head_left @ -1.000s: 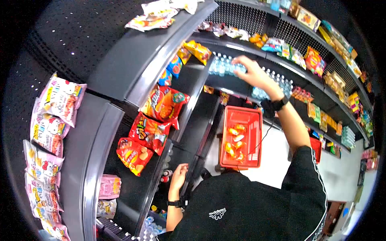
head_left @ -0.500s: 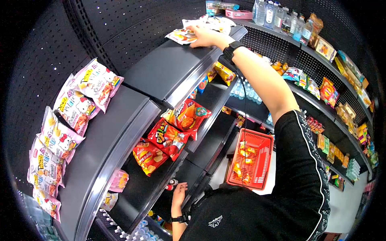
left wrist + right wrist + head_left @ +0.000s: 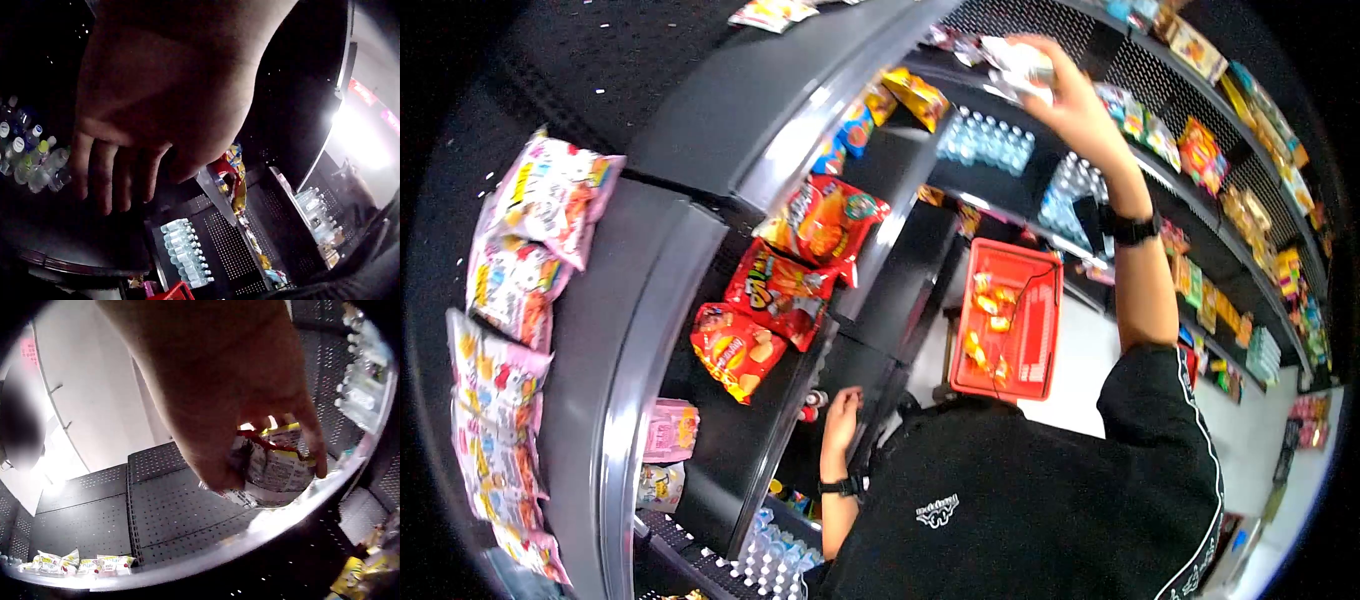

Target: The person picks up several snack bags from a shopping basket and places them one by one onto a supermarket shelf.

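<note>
Holding packet [image 3: 278, 475]; print right-wrist only

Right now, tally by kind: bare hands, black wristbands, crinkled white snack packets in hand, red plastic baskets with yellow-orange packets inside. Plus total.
Bare left hand, bare right hand: 2
Left black wristband, right black wristband: 2
Crinkled white snack packet in hand: 1
Red plastic basket with yellow-orange packets inside: 1
Total: 6

Wearing a blk short-slv. tee [image 3: 1020, 460], sm. white logo [image 3: 937, 511] w/ lettering showing on it. White piping [image 3: 1217, 465] is running down R slv. & side, patterned trim [image 3: 1198, 572] following. Blk L-wrist band [image 3: 837, 487] & blk R-wrist band [image 3: 1135, 229] are circling the wrists.
</note>
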The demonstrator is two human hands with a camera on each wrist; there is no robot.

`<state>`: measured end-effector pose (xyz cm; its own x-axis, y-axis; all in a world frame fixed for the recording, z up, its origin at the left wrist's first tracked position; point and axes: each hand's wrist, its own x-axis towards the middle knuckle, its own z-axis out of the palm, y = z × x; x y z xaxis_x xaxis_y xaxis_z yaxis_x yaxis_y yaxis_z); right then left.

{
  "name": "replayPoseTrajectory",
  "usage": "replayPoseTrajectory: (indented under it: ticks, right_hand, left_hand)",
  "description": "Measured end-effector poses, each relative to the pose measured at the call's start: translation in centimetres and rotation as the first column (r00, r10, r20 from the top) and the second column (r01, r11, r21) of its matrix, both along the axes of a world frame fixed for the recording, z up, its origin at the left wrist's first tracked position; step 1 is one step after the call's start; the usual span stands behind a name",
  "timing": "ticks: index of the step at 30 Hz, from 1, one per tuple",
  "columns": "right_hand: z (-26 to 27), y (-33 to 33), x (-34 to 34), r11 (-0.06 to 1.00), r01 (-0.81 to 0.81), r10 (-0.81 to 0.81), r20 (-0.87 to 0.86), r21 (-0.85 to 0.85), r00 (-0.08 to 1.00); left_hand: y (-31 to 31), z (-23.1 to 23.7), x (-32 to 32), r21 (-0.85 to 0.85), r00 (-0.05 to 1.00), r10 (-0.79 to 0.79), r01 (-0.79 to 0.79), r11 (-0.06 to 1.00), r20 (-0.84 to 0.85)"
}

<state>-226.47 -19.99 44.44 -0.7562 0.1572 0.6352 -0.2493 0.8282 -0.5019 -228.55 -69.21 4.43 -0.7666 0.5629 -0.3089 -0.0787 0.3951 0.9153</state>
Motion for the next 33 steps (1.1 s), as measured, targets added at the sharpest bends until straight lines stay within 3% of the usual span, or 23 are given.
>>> replayPoseTrajectory:
  ticks: [2,4,6,8,10,11,12,14,17,19,21,23,25,26,28,30,31,33]
  right_hand:
    - [-6.6,0.9,4.8,0.985,0.152,-0.164,0.162,0.083,0.973]
    - [-13.6,-0.1,8.9,0.939,0.273,-0.198,0.323,-0.209,0.926]
    - [-22.4,0.9,12.6,0.93,0.315,-0.22,0.402,-0.189,0.889]
    - [-29.2,1.1,15.0,0.877,0.335,-0.125,0.51,-0.344,0.851]
    - [-34.2,1.3,16.6,0.884,0.423,-0.232,0.597,-0.2,0.768]
    - [-33.2,0.7,16.7,0.908,0.414,-0.276,0.651,-0.064,0.707]
    - [-32.1,0.8,15.5,0.911,0.407,-0.284,0.627,-0.059,0.725]
    - [-28.4,2.7,11.8,0.943,0.329,-0.316,0.446,0.049,0.837]
    - [-16.3,3.5,3.6,0.947,0.277,-0.295,0.102,0.162,0.95]
    - [-7.1,2.7,-1.5,0.948,0.185,-0.169,-0.084,0.26,0.982]
    - [-0.6,3.0,-7.6,0.907,0.094,-0.03,-0.159,0.411,0.987]
    - [4.0,2.9,-13.5,0.875,0.048,0.007,-0.111,0.482,0.994]
    - [6.2,3.9,-21.5,0.801,0.063,0.111,-0.251,0.596,0.962]
    - [6.4,4.3,-25.3,0.779,0.181,-0.062,-0.215,0.601,0.975]
    - [8.0,1.9,-27.8,0.725,0.243,-0.255,-0.076,0.644,0.964]
    - [8.0,0.1,-29.0,0.684,0.279,-0.374,-0.005,0.673,0.928]
    - [8.2,-0.1,-29.5,0.59,0.31,-0.409,-0.055,0.745,0.911]
    - [8.5,-0.1,-28.9,0.56,0.329,-0.371,-0.125,0.76,0.92]
  left_hand:
    - [1.6,0.5,-0.4,-0.013,0.996,-0.028,0.029,0.999,0.083]
    - [2.7,0.1,-1.0,-0.018,0.991,-0.101,0.103,0.995,0.084]
    - [4.0,0.8,-1.3,-0.031,0.986,-0.142,0.146,0.989,0.089]
    - [5.1,0.4,-1.7,0.002,0.981,-0.164,0.165,0.986,0.1]
    - [6.1,1.4,-1.9,-0.025,0.975,-0.197,0.2,0.979,0.102]
    - [6.2,0.7,-2.0,0.009,0.977,-0.201,0.201,0.98,0.077]
    - [6.3,-0.1,-2.1,0.044,0.978,-0.201,0.199,0.979,0.05]
    - [6.3,0.4,-2.1,0.003,0.982,-0.182,0.182,0.983,0.039]
    - [5.7,0.6,-1.8,-0.02,0.987,-0.152,0.153,0.988,0.053]
    - [4.6,-0.3,-1.5,-0.004,0.993,-0.11,0.11,0.994,0.044]
    - [3.6,-0.4,-1.2,0.022,0.998,-0.054,0.053,0.998,0.032]
    - [2.1,-0.7,-0.3,0.061,0.999,0.019,-0.022,0.998,0.048]
    - [0.7,0.3,0.7,-0.016,0.997,0.067,-0.067,0.998,0.033]
    - [0.1,1.0,1.2,-0.039,0.994,0.104,-0.103,0.994,0.032]
    - [-1.3,1.3,2.3,-0.036,0.981,0.189,-0.188,0.982,0.036]
    - [-2.7,1.1,3.4,-0.028,0.963,0.268,-0.267,0.963,0.027]
    - [-3.2,0.8,3.9,-0.032,0.954,0.298,-0.296,0.955,0.047]
    - [-3.6,0.2,4.4,-0.029,0.934,0.343,-0.342,0.939,0.1]
